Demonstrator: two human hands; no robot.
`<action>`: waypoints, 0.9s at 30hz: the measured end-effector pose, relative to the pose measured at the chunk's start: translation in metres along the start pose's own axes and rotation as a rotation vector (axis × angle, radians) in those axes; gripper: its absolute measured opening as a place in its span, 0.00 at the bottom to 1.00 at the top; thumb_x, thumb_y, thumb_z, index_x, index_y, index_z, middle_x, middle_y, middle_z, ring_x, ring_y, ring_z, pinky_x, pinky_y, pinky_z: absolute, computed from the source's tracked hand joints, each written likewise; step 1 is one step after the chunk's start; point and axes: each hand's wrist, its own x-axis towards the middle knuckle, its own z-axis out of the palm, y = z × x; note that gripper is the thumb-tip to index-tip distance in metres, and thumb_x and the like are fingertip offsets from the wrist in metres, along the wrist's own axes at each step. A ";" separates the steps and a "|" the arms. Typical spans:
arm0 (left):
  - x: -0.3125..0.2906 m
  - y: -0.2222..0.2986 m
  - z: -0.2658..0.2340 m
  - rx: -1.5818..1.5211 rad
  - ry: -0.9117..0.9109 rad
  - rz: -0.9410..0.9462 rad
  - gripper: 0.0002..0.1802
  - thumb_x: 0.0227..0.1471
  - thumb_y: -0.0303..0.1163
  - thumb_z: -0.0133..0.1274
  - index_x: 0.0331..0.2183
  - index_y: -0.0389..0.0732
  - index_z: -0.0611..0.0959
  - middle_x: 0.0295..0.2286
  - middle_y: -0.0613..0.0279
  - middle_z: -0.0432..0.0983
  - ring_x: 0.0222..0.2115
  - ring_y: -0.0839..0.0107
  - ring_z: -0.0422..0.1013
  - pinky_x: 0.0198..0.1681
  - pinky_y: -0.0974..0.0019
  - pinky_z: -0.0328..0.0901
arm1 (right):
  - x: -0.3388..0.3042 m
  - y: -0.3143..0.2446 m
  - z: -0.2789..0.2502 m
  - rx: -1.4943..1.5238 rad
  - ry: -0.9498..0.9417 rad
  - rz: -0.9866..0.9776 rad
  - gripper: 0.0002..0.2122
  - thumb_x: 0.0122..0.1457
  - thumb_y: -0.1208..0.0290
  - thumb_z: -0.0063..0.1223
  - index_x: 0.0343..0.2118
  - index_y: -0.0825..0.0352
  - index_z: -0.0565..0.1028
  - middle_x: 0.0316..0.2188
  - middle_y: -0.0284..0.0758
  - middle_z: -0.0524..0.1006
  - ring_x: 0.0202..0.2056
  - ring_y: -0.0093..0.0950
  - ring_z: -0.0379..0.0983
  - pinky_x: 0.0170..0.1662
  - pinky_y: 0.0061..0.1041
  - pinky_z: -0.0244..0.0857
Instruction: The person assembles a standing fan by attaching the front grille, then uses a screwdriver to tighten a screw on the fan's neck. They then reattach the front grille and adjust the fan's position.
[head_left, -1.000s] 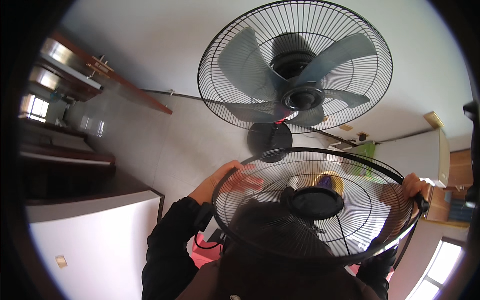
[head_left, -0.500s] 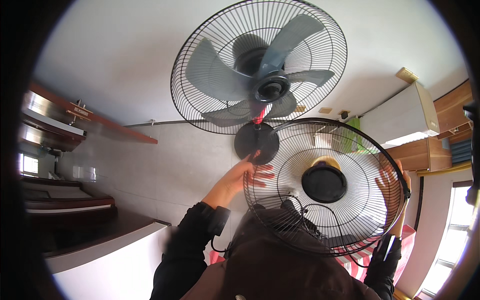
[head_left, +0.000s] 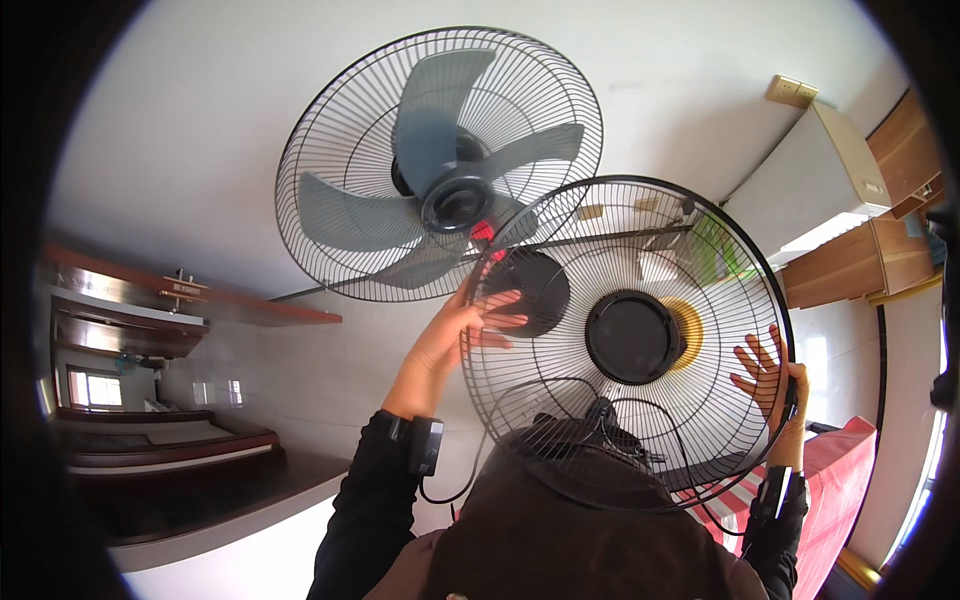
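Note:
Between my two hands is a round black wire fan guard (head_left: 632,338) with a solid disc at its centre. My left hand (head_left: 443,335) grips the guard's left rim, its fingers spread behind the wires. On the opposite rim my right hand (head_left: 785,390) has hold, fingers also seen through the wires. Beyond stands an electric fan (head_left: 455,200), its grey-blue blades (head_left: 440,110) exposed at the front and a wire cage behind them. The held guard overlaps the fan's lower right in view. Through its wires shows the fan's round black base (head_left: 535,290).
A white cabinet-like appliance (head_left: 805,180) stands at the right beside wooden furniture (head_left: 840,260). Red-and-white striped cloth (head_left: 830,480) lies at the lower right. Dark wooden furniture (head_left: 200,440) fills the left. A black cable (head_left: 440,498) hangs near my left wrist.
The view has shifted, so the standing fan appears farther left and lower. The held guard sits higher and slightly left in view, with both hands still on its rim.

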 end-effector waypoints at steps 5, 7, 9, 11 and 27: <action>0.003 0.021 0.022 0.072 0.033 -0.008 0.47 0.45 0.24 0.44 0.65 0.48 0.44 0.54 0.40 0.64 0.45 0.48 0.73 0.37 0.55 0.76 | -0.002 -0.005 -0.006 0.007 -0.049 -0.092 0.38 0.48 0.61 0.47 0.66 0.56 0.50 0.60 0.45 0.62 0.59 0.47 0.60 0.53 0.53 0.66; 0.008 0.028 0.027 0.093 0.042 -0.022 0.47 0.47 0.23 0.44 0.65 0.48 0.43 0.54 0.39 0.64 0.45 0.48 0.73 0.37 0.55 0.76 | -0.002 -0.007 -0.007 0.005 -0.064 -0.107 0.39 0.49 0.61 0.47 0.66 0.56 0.49 0.61 0.45 0.61 0.60 0.47 0.59 0.53 0.53 0.66; 0.013 0.032 0.031 0.110 0.020 -0.008 0.46 0.48 0.20 0.42 0.65 0.48 0.43 0.54 0.39 0.63 0.45 0.49 0.73 0.38 0.55 0.76 | -0.001 -0.009 -0.010 -0.006 -0.085 -0.125 0.39 0.49 0.60 0.46 0.67 0.55 0.48 0.62 0.46 0.59 0.61 0.47 0.58 0.54 0.52 0.65; 0.018 0.035 0.034 0.134 0.009 -0.018 0.46 0.48 0.20 0.42 0.65 0.48 0.43 0.54 0.39 0.63 0.45 0.49 0.73 0.38 0.54 0.76 | -0.002 -0.010 -0.012 0.001 -0.078 -0.134 0.39 0.49 0.61 0.46 0.67 0.55 0.47 0.62 0.46 0.59 0.61 0.47 0.58 0.54 0.52 0.65; 0.056 0.025 0.049 0.212 0.034 0.004 0.48 0.45 0.18 0.35 0.65 0.55 0.41 0.52 0.39 0.63 0.46 0.43 0.72 0.38 0.48 0.75 | -0.023 -0.014 -0.010 0.016 0.139 -0.193 0.37 0.46 0.80 0.40 0.65 0.62 0.50 0.60 0.47 0.60 0.58 0.49 0.62 0.51 0.52 0.69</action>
